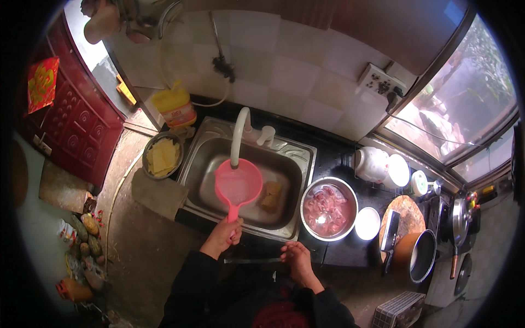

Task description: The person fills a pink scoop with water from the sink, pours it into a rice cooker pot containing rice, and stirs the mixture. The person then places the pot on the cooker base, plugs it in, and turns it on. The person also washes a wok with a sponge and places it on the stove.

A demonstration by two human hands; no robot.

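Note:
My left hand (223, 238) grips the handle of a pink plastic water dipper (255, 180). The dipper's bowl is above the steel sink (301, 192), right under the spout of the white faucet (237, 139), and water shows inside it. My right hand (298, 262) is at the counter's front edge, fingers loosely bent, with nothing visible in it. To the right of the sink stands a steel basin (356, 209) of raw cut meat (328, 211) in water. A brownish sponge or cloth (271, 197) lies on the sink floor.
Left of the sink are a bowl of pale yellow slices (164, 158) and a yellow jug (174, 104). On the right stand a white bowl (367, 223), a cutting board (406, 209) with a cleaver (390, 231), a pot (422, 256) and a handled pan (459, 221).

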